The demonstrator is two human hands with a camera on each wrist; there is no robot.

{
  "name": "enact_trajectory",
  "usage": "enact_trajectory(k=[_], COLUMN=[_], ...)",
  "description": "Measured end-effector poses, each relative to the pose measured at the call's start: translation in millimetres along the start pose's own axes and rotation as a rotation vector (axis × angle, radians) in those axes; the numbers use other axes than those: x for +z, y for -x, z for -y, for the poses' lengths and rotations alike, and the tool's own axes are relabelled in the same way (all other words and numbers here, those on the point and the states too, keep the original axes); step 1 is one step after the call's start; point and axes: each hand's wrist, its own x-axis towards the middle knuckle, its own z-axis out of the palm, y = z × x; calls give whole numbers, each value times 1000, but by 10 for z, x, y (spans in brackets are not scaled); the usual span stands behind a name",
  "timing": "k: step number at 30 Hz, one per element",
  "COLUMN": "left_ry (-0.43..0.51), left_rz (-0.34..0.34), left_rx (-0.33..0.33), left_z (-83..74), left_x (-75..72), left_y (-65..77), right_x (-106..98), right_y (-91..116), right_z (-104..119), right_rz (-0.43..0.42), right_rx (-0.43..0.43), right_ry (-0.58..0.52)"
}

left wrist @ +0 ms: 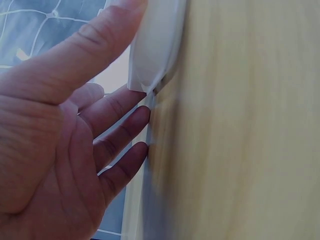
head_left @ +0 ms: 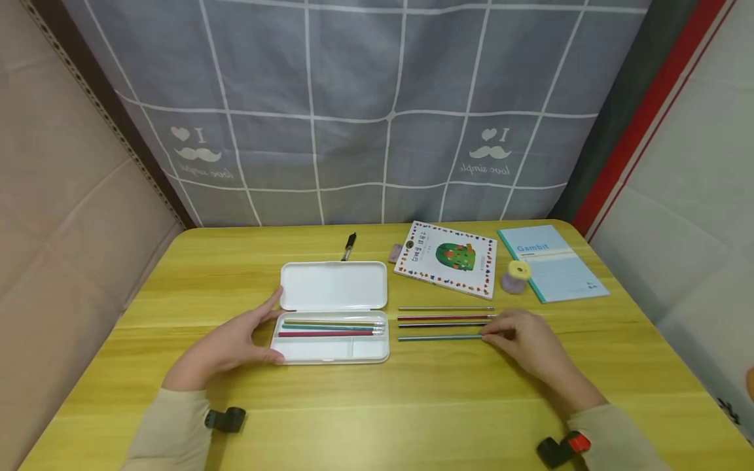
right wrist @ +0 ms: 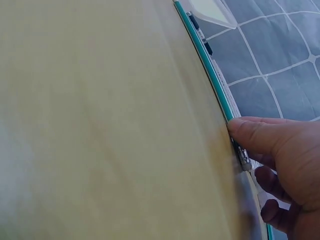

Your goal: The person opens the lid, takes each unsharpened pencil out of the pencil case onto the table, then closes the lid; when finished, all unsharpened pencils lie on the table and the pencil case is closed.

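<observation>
Landmark: open white plastic pencil case [head_left: 313, 348], lid tipped away from me, on the yellow wood-grain worktop [head_left: 330, 418].

At its left end: my left hand [head_left: 234, 339], fingers spread, unclenched, thumb touching the front corner. Judgement: light contact is enough; pressing hard could skid the case.

Inside its rear compartment: three slim pencils [head_left: 324, 334], gold-toned, teal and magenta, eraser ends right. Behind its lid: black-capped pen [head_left: 350, 243].

Right of the case: three loose slim pencils [head_left: 444, 318] in a row, tips toward it. In front of these, nearest me, the slender teal pencil [head_left: 438, 338]; my right hand [head_left: 524, 340] grasps it, thumb and forefinger pinching near the metal-banded eraser end. It looks level; cannot tell whether it touches the worktop.

Judgement on handling: with the hold so far back, the long front may dip or swing. Pinch firmly, keep the wrist low and the shaft parallel to the case's front edge, clear of the neighbouring row.
</observation>
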Motion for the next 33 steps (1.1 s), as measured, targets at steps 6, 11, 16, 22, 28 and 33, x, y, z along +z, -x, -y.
enact_trajectory(k=[6,11,16,22,28,33], left_ry=[9,1,12,9,-2,7], left_rz=[4,7,10,10,8,12], left_rx=[-3,-9,-4,8,16,18], left_z=[1,-22,-26,-5,7,-7], left_x=[-4,-15,-11,-12,-17,-22], left_y=[7,18,17,13,15,4], right_x=[31,49,29,-2,179,412], right_y=[15,15,6,-127,-377,-585], right_z=[-38,-58,-29,190,547,888], right_rz=[-21,-37,-108,-52,74,145], right_rx=[-9,-12,-5,36,55,-1], right_ry=[-42,-49,-90,-281,-384,-391])
